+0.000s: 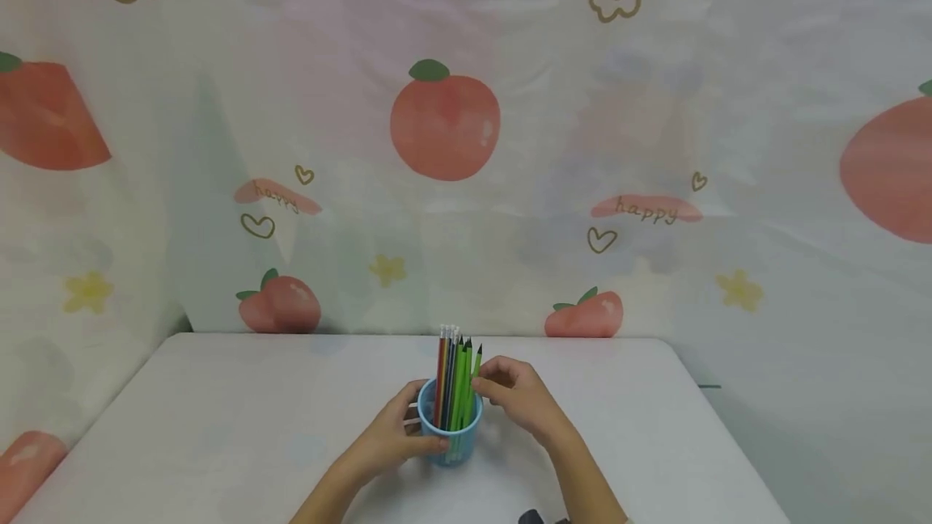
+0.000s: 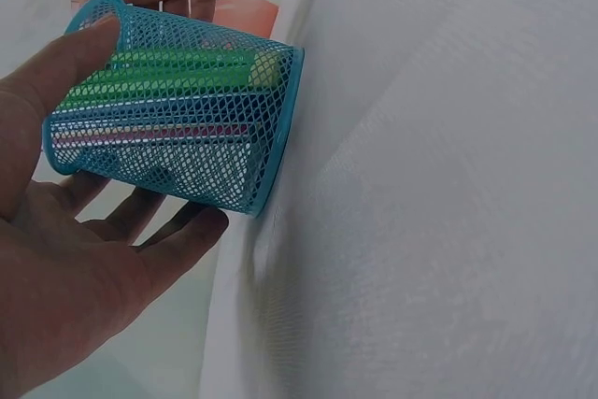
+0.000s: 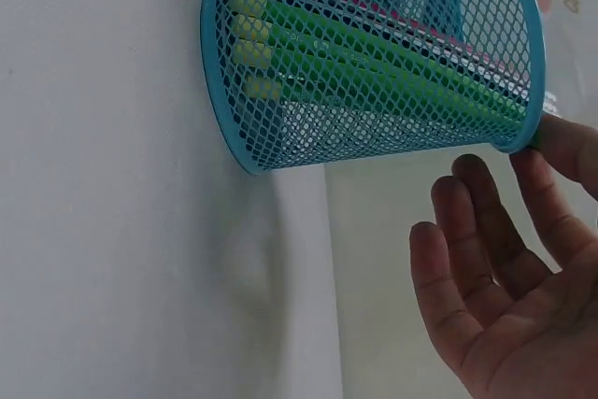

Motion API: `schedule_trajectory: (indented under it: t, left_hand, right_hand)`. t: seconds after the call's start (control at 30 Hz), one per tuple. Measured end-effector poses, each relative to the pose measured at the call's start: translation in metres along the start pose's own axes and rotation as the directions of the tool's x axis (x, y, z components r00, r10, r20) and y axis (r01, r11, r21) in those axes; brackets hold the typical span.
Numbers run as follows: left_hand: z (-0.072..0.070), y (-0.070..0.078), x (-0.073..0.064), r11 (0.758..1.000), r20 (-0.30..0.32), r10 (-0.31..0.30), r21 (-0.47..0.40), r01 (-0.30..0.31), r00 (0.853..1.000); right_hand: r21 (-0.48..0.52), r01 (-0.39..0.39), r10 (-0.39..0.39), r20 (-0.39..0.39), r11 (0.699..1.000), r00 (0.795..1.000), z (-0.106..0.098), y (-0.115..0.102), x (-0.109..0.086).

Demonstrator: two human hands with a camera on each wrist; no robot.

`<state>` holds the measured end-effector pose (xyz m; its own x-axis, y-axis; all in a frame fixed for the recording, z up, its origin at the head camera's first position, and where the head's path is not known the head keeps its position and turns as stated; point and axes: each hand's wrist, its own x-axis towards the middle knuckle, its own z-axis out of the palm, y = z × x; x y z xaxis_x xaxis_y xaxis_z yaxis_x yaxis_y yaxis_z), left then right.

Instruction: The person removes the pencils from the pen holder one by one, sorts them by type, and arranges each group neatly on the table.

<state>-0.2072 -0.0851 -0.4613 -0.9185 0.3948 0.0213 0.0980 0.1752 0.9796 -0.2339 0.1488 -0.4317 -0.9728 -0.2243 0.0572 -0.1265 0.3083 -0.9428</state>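
A light blue mesh pencil cup stands upright on the white table. My left hand holds it from the left, thumb across the front and fingers behind. Green pencils with dark points lean at the right inside the cup. Several darker and striped pencils with whitish top ends stand beside them. My right hand is at the cup's right rim, its thumb and index finger pinching the rightmost green pencil. In the right wrist view its other fingers are loosely bent, apart from the mesh.
The white table reaches back to a hanging cloth printed with fruit and flowers. Part of a small black object shows at the bottom edge, beside my right forearm.
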Motion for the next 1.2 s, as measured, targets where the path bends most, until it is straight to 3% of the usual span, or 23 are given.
schedule_trajectory:
  t: [0.33,0.57,0.97,1.2]
  left_hand:
    - [0.001,0.003,0.0,1.0,-0.011,0.0,0.007,0.0,1.0]
    - [0.0,-0.002,0.002,1.0,-0.007,-0.006,0.011,0.006,1.0]
    - [0.001,-0.005,0.0,1.0,0.001,-0.004,0.006,0.004,1.0]
    - [0.0,-0.004,0.001,1.0,0.006,-0.004,0.004,0.004,1.0]
  right_hand:
    - [0.112,0.056,-0.056,0.002,0.992,0.998,-0.007,-0.011,-0.007]
    - [0.209,0.076,-0.065,-0.059,0.975,0.996,-0.014,-0.021,-0.013]
    - [0.431,0.136,-0.072,-0.16,0.892,0.984,-0.039,-0.034,-0.025]
    - [0.471,0.128,-0.039,-0.194,0.873,0.98,-0.049,-0.029,-0.023]
